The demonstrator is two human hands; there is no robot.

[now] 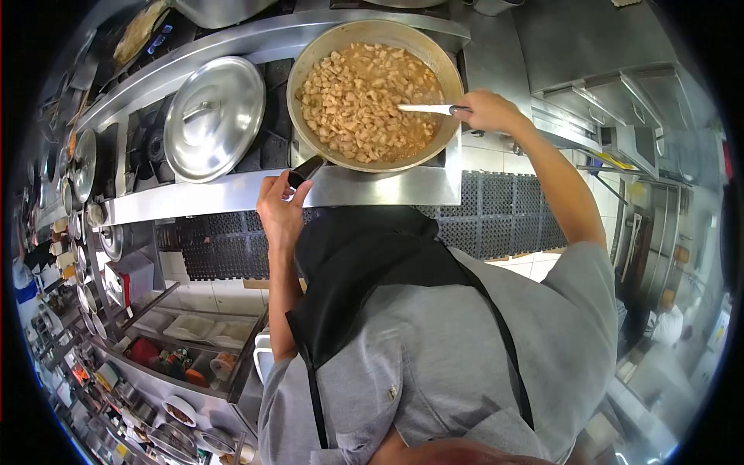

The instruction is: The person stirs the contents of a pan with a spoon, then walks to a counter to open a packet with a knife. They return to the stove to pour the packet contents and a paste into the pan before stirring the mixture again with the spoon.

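A wide frying pan point(294, 89) stands on the stove, filled with small browned chunks of food point(341, 101) that look like diced meat in a brownish sauce. My left hand point(280, 208) is wrapped round the pan's black handle point(307, 170), at the stove's front edge. From the right, my right hand point(488, 112) grips the dark end of a white spatula point(425, 108). The spatula's tip rests among the chunks near the middle of the pan, and its lower end is hidden by the food.
Left of the pan, a round metal lid point(215, 120) lies over the burners. A steel ledge point(209, 194) runs along the stove front. Behind at the upper left, a flame point(160, 39) burns beside another pan. Black rubber mat point(496, 205) covers the floor.
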